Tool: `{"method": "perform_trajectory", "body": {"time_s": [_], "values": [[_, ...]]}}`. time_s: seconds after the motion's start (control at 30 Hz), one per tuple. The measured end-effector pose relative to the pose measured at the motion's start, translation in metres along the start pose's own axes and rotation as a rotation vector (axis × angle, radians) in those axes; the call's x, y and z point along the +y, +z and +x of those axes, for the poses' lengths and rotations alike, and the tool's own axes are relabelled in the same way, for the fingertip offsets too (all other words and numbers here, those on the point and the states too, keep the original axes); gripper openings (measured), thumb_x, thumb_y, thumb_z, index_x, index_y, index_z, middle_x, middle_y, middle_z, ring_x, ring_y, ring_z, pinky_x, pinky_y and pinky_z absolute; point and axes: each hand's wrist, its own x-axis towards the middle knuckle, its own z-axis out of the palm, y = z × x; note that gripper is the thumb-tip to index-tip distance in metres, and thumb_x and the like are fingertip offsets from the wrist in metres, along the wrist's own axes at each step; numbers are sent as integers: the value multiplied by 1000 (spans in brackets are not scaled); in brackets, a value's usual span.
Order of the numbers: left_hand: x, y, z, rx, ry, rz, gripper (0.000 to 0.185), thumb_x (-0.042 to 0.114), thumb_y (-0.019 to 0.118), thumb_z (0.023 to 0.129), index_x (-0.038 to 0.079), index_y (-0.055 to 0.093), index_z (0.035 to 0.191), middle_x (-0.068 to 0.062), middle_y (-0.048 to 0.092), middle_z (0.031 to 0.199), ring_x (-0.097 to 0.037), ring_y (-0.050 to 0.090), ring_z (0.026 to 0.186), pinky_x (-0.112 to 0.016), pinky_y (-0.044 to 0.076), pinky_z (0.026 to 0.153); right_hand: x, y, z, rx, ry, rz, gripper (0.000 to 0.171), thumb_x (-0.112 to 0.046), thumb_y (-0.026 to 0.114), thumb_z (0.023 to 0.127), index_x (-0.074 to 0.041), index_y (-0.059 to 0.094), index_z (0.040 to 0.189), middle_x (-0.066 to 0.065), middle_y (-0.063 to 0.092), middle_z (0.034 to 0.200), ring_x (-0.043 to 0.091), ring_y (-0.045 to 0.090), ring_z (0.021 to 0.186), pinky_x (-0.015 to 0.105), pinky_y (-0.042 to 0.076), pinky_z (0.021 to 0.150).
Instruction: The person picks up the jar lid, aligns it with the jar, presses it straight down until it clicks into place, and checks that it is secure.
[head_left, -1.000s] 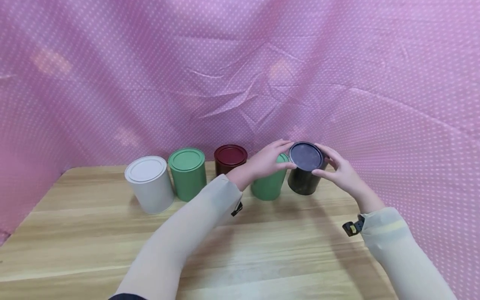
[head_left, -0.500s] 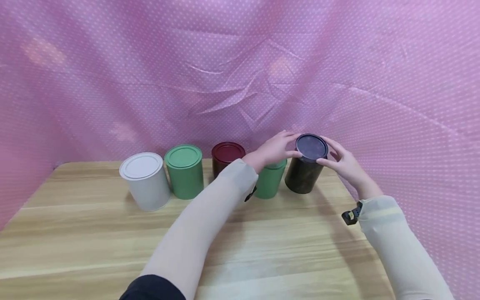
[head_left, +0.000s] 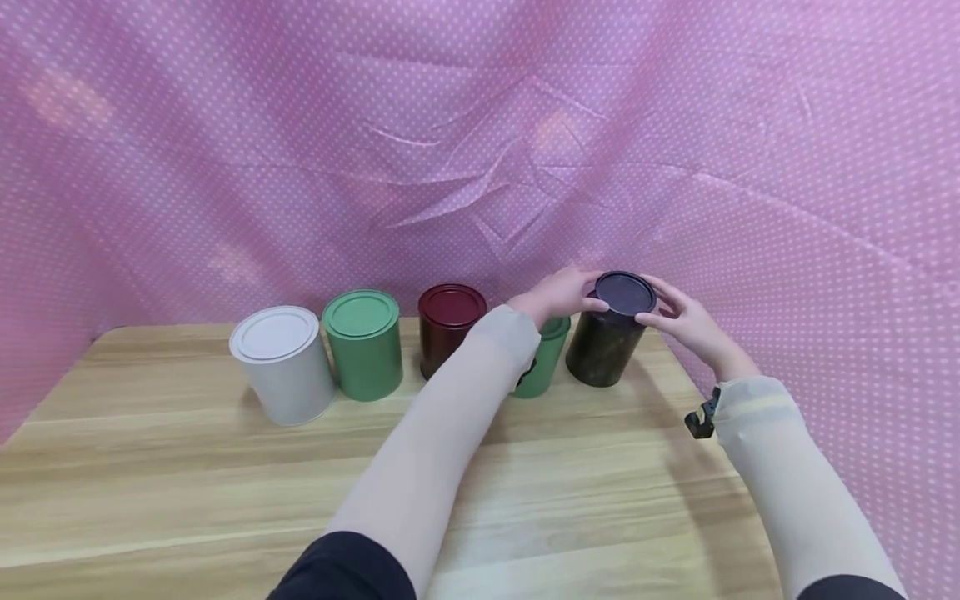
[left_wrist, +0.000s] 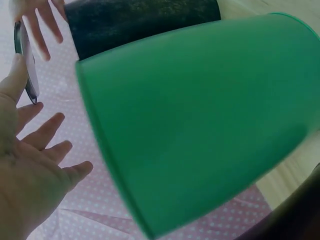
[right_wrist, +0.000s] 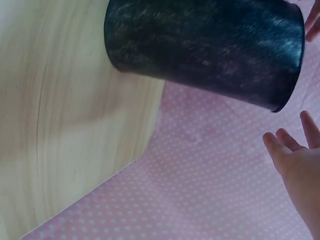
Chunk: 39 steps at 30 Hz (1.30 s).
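Observation:
Both hands hold a round dark lid (head_left: 625,293) by its edge, raised above the black can (head_left: 602,354). My left hand (head_left: 558,293) has thumb and fingers at its left side. Its right side is pinched between thumb and fingers of my right hand (head_left: 688,329). The left wrist view catches the lid (left_wrist: 29,62) edge-on, apart from the black can (left_wrist: 145,22). Just left of that can stands a green can (head_left: 542,362), partly behind my left wrist. In the right wrist view the black can (right_wrist: 210,47) is upright on the table, its lid out of frame.
Left along the back of the wooden table (head_left: 187,467) stand a dark red can (head_left: 447,321), partly hidden by my left arm, another green can (head_left: 366,350) and a white can (head_left: 288,375), all lidded. Pink dotted cloth (head_left: 300,167) hangs behind and to the right.
The lid has risen off the black can and shifted slightly right, carried by both hands. My left forearm has swung to the right. The cans stay in place.

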Motion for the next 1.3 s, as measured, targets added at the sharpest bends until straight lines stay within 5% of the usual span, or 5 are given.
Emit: {"method": "perform_trajectory", "body": {"time_s": [0.2,0.73,1.03,1.23,1.3], "values": [[-5,8,2,-59,-23,-25,63,40,59,95,18,37,150,-2,48,147,-16,45,136,-33,37,112,10,0,5,-64,34,-18,70,-25,62,95,-22,25,154,16,17,161,46,15,145,62,18,115],[-8,19,3,-141,-103,30,55,42,55,97,19,45,145,-2,51,146,-22,44,137,-51,27,116,31,7,14,-105,57,28,67,-27,58,97,-23,23,155,25,35,151,41,31,141,62,18,115],[-10,19,9,-113,-146,2,52,41,58,96,17,49,142,-3,52,144,-26,42,138,-70,12,113,38,6,21,-125,69,58,69,-28,57,98,-22,19,156,17,20,160,40,20,146,63,15,116],[-3,18,13,-130,-170,31,54,44,57,95,17,49,142,-1,51,145,-26,41,139,-69,10,113,43,0,21,-120,61,65,67,-28,56,99,-22,20,155,15,21,160,34,20,147,56,19,117],[0,19,16,-139,-165,44,56,45,56,96,18,46,144,-1,49,147,-25,39,140,-68,10,114,45,-1,17,-115,58,68,66,-28,56,99,-22,22,155,15,23,160,27,26,145,43,27,117]]}}
